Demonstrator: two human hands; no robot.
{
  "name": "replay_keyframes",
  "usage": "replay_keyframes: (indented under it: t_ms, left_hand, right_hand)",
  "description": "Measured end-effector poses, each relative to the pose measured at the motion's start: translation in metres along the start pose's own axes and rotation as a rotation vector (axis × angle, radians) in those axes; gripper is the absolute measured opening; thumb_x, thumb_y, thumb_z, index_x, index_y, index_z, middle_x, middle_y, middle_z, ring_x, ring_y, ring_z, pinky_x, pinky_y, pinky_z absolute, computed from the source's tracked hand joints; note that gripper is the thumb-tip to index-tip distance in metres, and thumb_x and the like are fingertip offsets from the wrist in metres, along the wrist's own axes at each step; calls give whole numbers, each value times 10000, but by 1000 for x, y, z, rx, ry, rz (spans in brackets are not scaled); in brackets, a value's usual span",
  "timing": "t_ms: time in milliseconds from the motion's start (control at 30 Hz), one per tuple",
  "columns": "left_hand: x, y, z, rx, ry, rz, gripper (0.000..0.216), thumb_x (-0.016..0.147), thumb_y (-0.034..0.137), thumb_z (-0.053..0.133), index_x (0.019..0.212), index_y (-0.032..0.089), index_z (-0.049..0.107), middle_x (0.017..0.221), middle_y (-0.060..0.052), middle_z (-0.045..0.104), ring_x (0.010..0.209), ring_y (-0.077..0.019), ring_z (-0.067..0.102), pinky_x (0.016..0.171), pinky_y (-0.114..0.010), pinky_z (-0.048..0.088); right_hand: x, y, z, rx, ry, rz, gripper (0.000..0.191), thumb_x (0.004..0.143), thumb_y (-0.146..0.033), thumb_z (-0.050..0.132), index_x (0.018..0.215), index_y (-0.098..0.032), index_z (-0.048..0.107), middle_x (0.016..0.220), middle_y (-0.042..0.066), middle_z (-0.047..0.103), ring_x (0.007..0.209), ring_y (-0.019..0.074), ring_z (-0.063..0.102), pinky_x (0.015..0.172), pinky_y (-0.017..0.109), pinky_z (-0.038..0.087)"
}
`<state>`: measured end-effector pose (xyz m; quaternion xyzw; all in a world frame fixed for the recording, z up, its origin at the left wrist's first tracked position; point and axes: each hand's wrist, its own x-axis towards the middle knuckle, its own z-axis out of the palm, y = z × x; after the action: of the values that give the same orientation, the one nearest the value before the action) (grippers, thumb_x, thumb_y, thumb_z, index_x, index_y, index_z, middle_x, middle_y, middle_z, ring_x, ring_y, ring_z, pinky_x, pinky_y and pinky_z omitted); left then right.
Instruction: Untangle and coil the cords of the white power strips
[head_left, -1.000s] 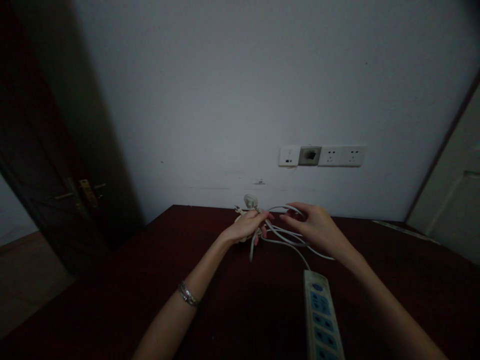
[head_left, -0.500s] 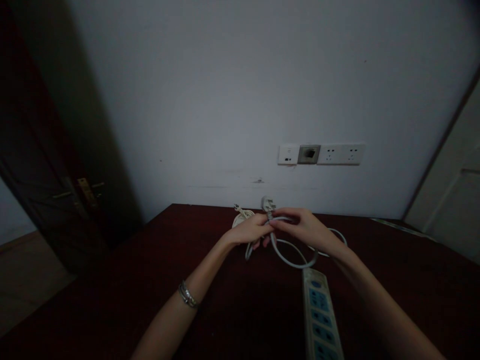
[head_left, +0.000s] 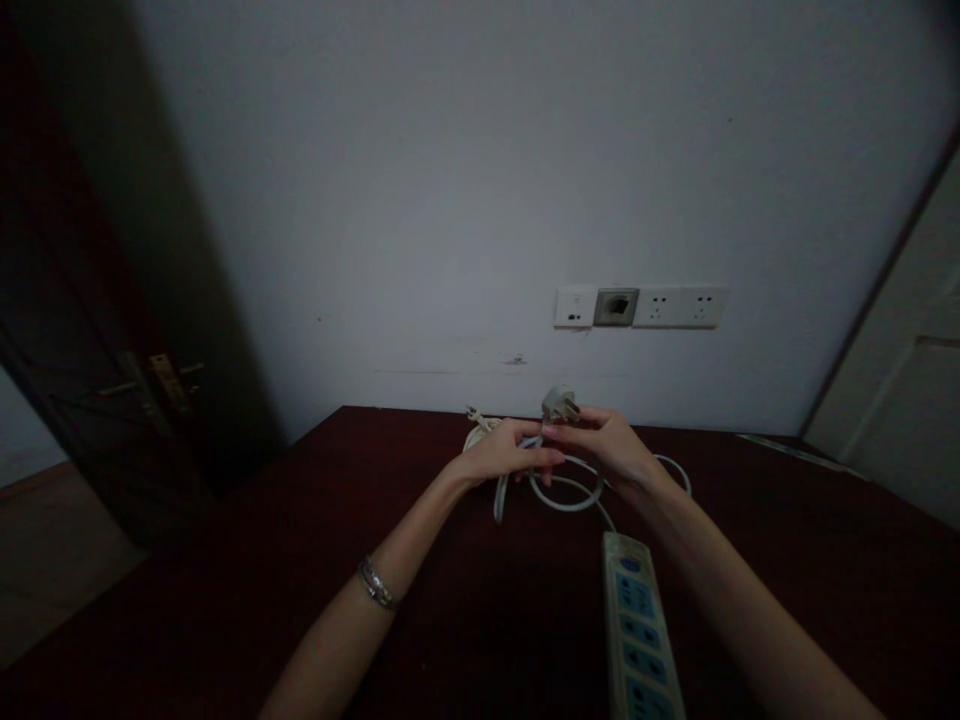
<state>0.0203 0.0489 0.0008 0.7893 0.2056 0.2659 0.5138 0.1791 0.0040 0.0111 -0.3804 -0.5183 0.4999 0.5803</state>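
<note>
Above the dark table, my left hand [head_left: 499, 453] is closed around a white cable [head_left: 570, 508], part of which hangs in a loop below the fingers. My right hand [head_left: 619, 448] pinches just below a pale plug [head_left: 557, 400], whose metal prongs point to the right. The two hands nearly touch at the fingertips. A long white power strip [head_left: 613, 625] with blue socket faces lies in front, under the cable loop. Behind my left hand rests a cream coiled cord [head_left: 480, 428] with a small plug end, partly hidden.
The dark red table [head_left: 360, 500] stands against a pale wall. A row of wall sockets [head_left: 679, 307] is set above its back edge. A dark door [head_left: 67, 350] is at the left, a white door [head_left: 915, 400] at the right. A thin strip [head_left: 802, 455] lies at the back right.
The plug has tipped over to the right, its prongs turned toward my right hand. The cable loop beneath has drawn up smaller. Both hands stay close together in about the same place.
</note>
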Motion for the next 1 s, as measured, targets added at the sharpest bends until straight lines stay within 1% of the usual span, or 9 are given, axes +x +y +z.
replay_keyframes:
  t_ms: [167, 267, 333, 533, 633, 733, 800, 900, 1000]
  left_hand:
    - [4, -6, 9, -458, -38, 113, 352, 696, 390, 674, 869, 88, 622, 788, -102, 644, 737, -150, 598, 688, -256, 446]
    - [7, -15, 13, -677, -76, 122, 357, 669, 309, 687, 935, 80, 622, 854, -133, 639, 803, -193, 613, 746, -309, 458]
    - [9, -24, 14, -747, -65, 124, 354, 656, 281, 692, 941, 85, 616, 840, -128, 639, 800, -198, 618, 750, -326, 463]
    - [15, -43, 21, -649, 46, 39, 327, 687, 304, 708, 904, 100, 571, 772, -83, 639, 751, -170, 628, 730, -332, 501]
    - [18, -42, 27, -565, 90, 21, 368, 677, 353, 708, 896, 114, 534, 762, -65, 618, 702, -177, 634, 587, -308, 533]
    - [20, -42, 30, -384, 84, -44, 405, 703, 417, 667, 931, 138, 484, 754, -50, 608, 532, -146, 616, 407, -232, 479]
    - [22, -44, 32, -287, 93, -99, 391, 750, 462, 599, 930, 146, 455, 695, -29, 594, 445, -125, 583, 360, -214, 452]
    - [25, -45, 34, -204, 177, -151, 331, 810, 459, 509, 898, 149, 438, 615, -4, 562, 411, -120, 564, 351, -212, 452]
    - [27, -43, 36, -228, 336, -156, 287, 827, 429, 487, 913, 163, 420, 620, 12, 547, 438, -127, 578, 357, -216, 461]
  right_hand:
    - [-2, -10, -2, 240, 125, 27, 254, 517, -240, 813, 699, -165, 653, 633, -20, 634, 520, 94, 579, 472, 198, 476]
    - [-2, -13, -6, 322, 210, 22, 274, 527, -220, 806, 743, -194, 640, 674, -39, 634, 540, 80, 572, 401, 155, 431]
    - [0, -13, -9, 353, 252, -3, 277, 550, -218, 798, 766, -218, 625, 720, -56, 640, 559, 64, 568, 413, 139, 435]
    - [5, -11, -18, 422, 316, -128, 233, 617, -275, 763, 745, -260, 569, 777, -87, 628, 665, 68, 584, 532, 163, 473]
    - [6, -10, -19, 444, 357, -129, 226, 619, -263, 756, 752, -269, 573, 843, -80, 626, 771, 85, 592, 541, 158, 454]
    - [6, -10, -19, 444, 404, -144, 224, 616, -256, 758, 754, -280, 584, 891, -87, 611, 832, 83, 572, 533, 144, 434]
    - [6, -9, -18, 442, 439, -157, 222, 615, -251, 761, 752, -285, 590, 902, -95, 602, 835, 76, 559, 535, 142, 429]
    - [5, -7, -17, 461, 475, -177, 224, 610, -236, 764, 748, -285, 594, 897, -99, 596, 812, 68, 553, 547, 149, 431]
    - [7, -3, -17, 506, 472, -195, 235, 600, -215, 772, 745, -273, 595, 882, -92, 597, 781, 67, 554, 546, 161, 437]
